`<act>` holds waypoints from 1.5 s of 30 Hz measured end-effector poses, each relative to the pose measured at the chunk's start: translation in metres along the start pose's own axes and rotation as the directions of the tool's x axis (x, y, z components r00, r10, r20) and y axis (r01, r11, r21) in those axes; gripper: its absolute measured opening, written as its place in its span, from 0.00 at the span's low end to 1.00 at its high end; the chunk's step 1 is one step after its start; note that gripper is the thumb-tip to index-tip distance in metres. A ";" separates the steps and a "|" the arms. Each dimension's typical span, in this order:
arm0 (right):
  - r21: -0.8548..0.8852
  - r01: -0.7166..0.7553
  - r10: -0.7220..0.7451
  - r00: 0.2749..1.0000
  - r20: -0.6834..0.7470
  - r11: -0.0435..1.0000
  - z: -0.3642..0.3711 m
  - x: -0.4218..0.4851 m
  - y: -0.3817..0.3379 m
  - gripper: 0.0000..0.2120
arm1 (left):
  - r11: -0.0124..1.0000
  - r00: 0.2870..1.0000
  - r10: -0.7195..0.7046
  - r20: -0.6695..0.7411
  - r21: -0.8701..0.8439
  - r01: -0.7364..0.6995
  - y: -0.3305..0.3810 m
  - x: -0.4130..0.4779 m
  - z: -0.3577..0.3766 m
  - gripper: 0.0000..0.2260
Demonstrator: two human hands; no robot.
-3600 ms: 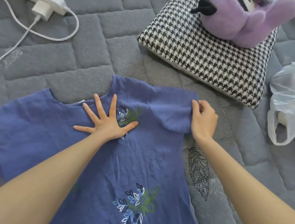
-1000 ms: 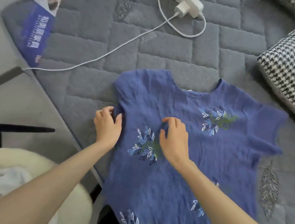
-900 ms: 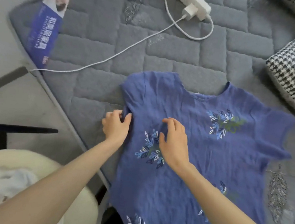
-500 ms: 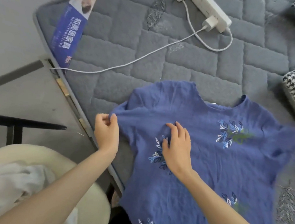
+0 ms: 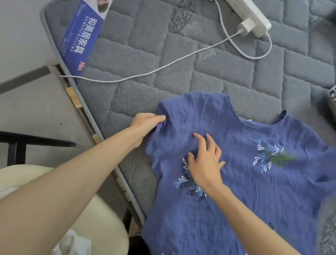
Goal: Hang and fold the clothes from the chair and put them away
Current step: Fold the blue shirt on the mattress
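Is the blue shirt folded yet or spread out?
Spread out: the blue shirt lies flat on the mattress. The left hand pinches a sleeve edge; the right hand rests on its chest.

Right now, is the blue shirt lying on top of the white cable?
No, the shirt lies on the mattress, and the cable runs across the quilting beyond its collar, clear of the cloth.

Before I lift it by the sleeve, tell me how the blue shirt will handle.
Probably floppy: the shirt lies flat on the mattress and bunches in soft wrinkles where the left hand pinches its sleeve. Likely light: the cloth looks thin, and a fingertip pinch holds it. It may slide when pushed; the right hand rests on it, perhaps to pin it.
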State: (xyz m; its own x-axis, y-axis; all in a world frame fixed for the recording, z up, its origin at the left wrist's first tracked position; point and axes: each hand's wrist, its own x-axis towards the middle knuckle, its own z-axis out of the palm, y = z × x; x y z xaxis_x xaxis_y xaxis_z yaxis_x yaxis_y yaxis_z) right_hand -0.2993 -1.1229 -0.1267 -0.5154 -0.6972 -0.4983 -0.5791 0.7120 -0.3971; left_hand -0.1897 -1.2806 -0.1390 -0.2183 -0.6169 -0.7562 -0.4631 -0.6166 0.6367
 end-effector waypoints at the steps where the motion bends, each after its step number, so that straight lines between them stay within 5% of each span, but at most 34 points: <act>1: 0.003 -0.010 0.010 1.000 0.006 1.000 -0.002 0.002 0.000 0.24 | 0.995 1.000 -0.019 0.007 -0.097 0.020 0.002 -0.001 0.002 0.08; 3: 0.006 -0.030 0.030 0.999 0.021 1.000 -0.006 0.004 0.000 0.23 | 0.948 0.999 -0.052 0.008 -0.315 0.052 0.009 -0.004 0.003 0.05; 6: -0.011 -0.042 0.042 0.999 0.029 0.999 -0.011 0.007 -0.003 0.22 | 0.827 0.972 0.010 0.233 -0.549 0.123 0.015 -0.008 -0.007 0.08; 10: -0.016 -0.066 0.067 0.997 0.045 0.998 -0.012 0.009 -0.006 0.21 | 0.751 0.896 0.098 0.433 -0.623 0.219 0.020 -0.014 -0.024 0.10; 13: -0.017 -0.066 0.066 0.997 0.044 0.998 -0.012 0.010 -0.006 0.21 | 0.744 0.918 0.168 0.360 -0.657 0.121 0.020 -0.012 -0.031 0.09; 16: -0.006 -0.064 0.065 0.997 0.045 0.998 -0.011 0.010 -0.004 0.21 | 0.844 0.950 0.291 0.115 -0.498 -0.198 0.012 -0.007 -0.028 0.03; 19: -0.011 -0.059 0.059 0.997 0.044 0.998 -0.011 0.010 -0.003 0.21 | 0.891 0.892 0.448 -0.054 -0.052 -0.451 -0.001 -0.007 -0.027 0.07; 22: -0.024 -0.051 0.052 0.998 0.047 0.998 -0.010 0.011 -0.002 0.21 | 0.914 0.903 0.405 -0.140 0.050 -0.403 -0.014 -0.006 -0.031 0.03; 26: -0.040 0.005 -0.006 0.999 -0.031 0.999 -0.007 0.006 0.000 0.19 | 0.952 0.886 0.292 -0.359 0.020 -0.305 -0.025 -0.010 -0.033 0.13; 31: -0.138 0.239 -0.254 0.963 -0.095 0.961 0.003 -0.004 -0.003 0.14 | 0.977 0.961 0.188 -0.204 0.139 -0.162 -0.030 -0.018 -0.021 0.26; 36: -0.140 0.246 -0.252 0.967 -0.029 0.959 -0.006 0.008 -0.016 0.14 | 0.925 0.975 0.155 -0.159 0.370 -0.086 -0.042 -0.019 -0.020 0.15; 45: -0.049 0.381 -0.378 0.924 0.063 0.923 -0.017 0.077 -0.080 0.20 | 0.970 0.975 0.154 -0.159 0.210 -0.118 -0.077 -0.028 -0.043 0.08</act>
State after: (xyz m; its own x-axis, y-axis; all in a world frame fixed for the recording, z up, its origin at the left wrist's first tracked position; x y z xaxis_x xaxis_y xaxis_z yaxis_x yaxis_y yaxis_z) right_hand -0.3035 -1.2355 -0.1204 -0.2170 -0.9079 -0.3588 -0.7622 0.3872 -0.5189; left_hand -0.1111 -1.2366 -0.1604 -0.1472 -0.7741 -0.6157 -0.6041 -0.4225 0.6757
